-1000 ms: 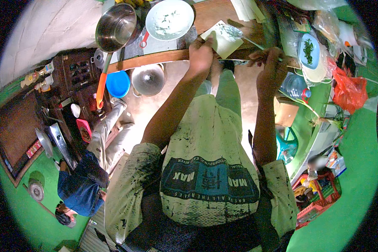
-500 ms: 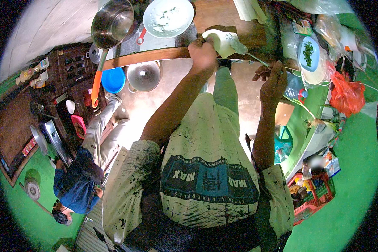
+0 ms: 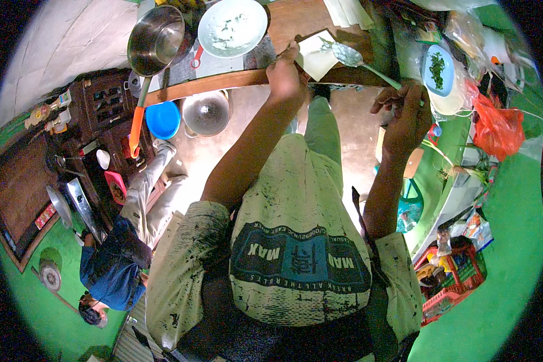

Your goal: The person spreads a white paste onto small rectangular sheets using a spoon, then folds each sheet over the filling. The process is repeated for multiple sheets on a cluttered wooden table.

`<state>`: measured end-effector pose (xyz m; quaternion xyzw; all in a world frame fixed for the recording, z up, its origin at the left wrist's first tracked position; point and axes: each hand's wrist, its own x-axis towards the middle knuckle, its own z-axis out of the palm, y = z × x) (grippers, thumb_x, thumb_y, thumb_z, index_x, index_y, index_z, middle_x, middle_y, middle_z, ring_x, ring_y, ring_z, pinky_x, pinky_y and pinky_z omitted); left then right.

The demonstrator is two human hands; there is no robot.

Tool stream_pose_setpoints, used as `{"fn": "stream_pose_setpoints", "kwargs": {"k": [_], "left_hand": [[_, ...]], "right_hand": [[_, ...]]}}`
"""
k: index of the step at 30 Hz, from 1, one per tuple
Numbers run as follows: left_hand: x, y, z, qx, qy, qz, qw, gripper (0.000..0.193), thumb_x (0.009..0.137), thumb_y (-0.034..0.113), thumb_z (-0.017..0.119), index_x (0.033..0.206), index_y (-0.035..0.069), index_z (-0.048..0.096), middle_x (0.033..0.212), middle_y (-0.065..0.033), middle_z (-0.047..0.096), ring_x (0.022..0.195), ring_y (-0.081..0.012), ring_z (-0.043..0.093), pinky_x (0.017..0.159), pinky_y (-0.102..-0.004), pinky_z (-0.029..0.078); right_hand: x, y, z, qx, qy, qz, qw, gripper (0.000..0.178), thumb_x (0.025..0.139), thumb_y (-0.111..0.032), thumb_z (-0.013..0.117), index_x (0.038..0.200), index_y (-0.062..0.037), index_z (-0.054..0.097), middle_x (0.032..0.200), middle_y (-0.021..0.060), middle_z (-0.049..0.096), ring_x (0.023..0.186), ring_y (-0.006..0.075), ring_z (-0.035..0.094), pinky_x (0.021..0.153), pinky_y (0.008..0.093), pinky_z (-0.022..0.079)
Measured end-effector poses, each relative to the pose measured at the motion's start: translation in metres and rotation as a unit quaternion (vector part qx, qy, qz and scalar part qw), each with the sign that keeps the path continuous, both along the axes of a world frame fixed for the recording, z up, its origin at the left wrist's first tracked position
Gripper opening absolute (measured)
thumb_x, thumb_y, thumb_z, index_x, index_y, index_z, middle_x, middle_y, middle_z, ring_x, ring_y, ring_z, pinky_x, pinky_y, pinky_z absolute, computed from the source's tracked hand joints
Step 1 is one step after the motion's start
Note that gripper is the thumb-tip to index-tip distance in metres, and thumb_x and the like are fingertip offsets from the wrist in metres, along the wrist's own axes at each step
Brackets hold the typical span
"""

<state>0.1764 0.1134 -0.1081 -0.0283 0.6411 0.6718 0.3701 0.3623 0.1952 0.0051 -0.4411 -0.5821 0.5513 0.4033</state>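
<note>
Pale yellow and thin, a square sheet sits in the upper middle of the frame, at the front edge of a wooden table; whether its far part rests on the wood cannot be told. The left hand has it pinched at its left side, fingertips drawn together on the margin, the rest of the sheet spread out to the right. The right hand, right of centre near the top, has its fingers closed around the handle end of a metal spoon, whose coated bowl lies at the sheet's right side; overlap is clear, firm contact is not.

The sheet looks light and limp, likely to bend or tear under a hard pull. A gentle hold on a corner or edge should suit it, with support from below if it is loaded. The whitish coating on the spoon appears soft and sticky, perhaps slippery; the handle's clean end offers the surer hold.

Toward the top, left of the sheet, a white bowl contains a white mixture with green flecks. Farther left stands a steel saucepan; at upper right, a light-blue dish carries chopped greens.
</note>
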Motion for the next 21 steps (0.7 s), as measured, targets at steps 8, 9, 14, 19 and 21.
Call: {"fn": "stream_pose_setpoints", "kwargs": {"k": [8,9,14,19,21], "left_hand": [[-0.022,0.000,-0.031,-0.122,0.193,-0.090,0.970,0.040,0.097,0.024,0.069,0.129,0.001,0.062,0.119,-0.0203,0.073,0.113,-0.0369,0.072,0.096,-0.0462,0.057],[-0.025,0.001,-0.027,-0.119,0.161,-0.080,0.976,0.039,0.102,0.027,0.064,0.131,0.001,0.061,0.121,-0.0195,0.073,0.115,-0.0358,0.071,0.096,-0.0460,0.057],[-0.017,0.024,-0.003,0.222,-0.220,0.160,0.936,0.047,0.113,0.037,0.050,0.139,-0.002,0.054,0.130,-0.0189,0.067,0.114,-0.0336,0.070,0.095,-0.0493,0.061],[-0.008,0.028,0.016,0.228,-0.268,0.101,0.930,0.047,0.113,0.035,0.050,0.142,-0.002,0.050,0.138,-0.0200,0.063,0.124,-0.0353,0.067,0.106,-0.0524,0.058],[-0.006,0.026,0.019,0.211,-0.263,0.083,0.938,0.047,0.113,0.035,0.049,0.144,0.000,0.050,0.139,-0.0186,0.063,0.127,-0.0352,0.065,0.110,-0.0533,0.055]], "right_hand": [[0.017,0.009,-0.028,0.109,-0.076,-0.034,0.991,0.035,0.112,-0.031,0.054,0.091,-0.0039,0.060,0.070,0.0072,0.068,0.058,0.0165,0.058,0.057,0.0319,0.044],[0.019,0.007,-0.024,0.087,-0.064,-0.043,0.993,0.034,0.112,-0.031,0.054,0.093,-0.0039,0.061,0.070,0.0074,0.068,0.058,0.0165,0.058,0.057,0.0318,0.044],[0.024,0.011,-0.010,0.003,-0.006,-0.040,0.999,0.038,0.114,-0.036,0.049,0.095,-0.0038,0.055,0.071,0.0161,0.068,0.056,0.0216,0.062,0.057,0.0301,0.046],[-0.003,0.016,-0.038,0.170,-0.067,-0.002,0.983,0.039,0.115,-0.035,0.047,0.095,-0.0025,0.056,0.071,0.0160,0.068,0.056,0.0227,0.061,0.056,0.0329,0.049],[-0.025,0.010,-0.021,0.073,0.013,0.017,0.997,0.040,0.115,-0.035,0.047,0.094,-0.0025,0.056,0.072,0.0159,0.068,0.056,0.0222,0.061,0.056,0.0322,0.049]]}}
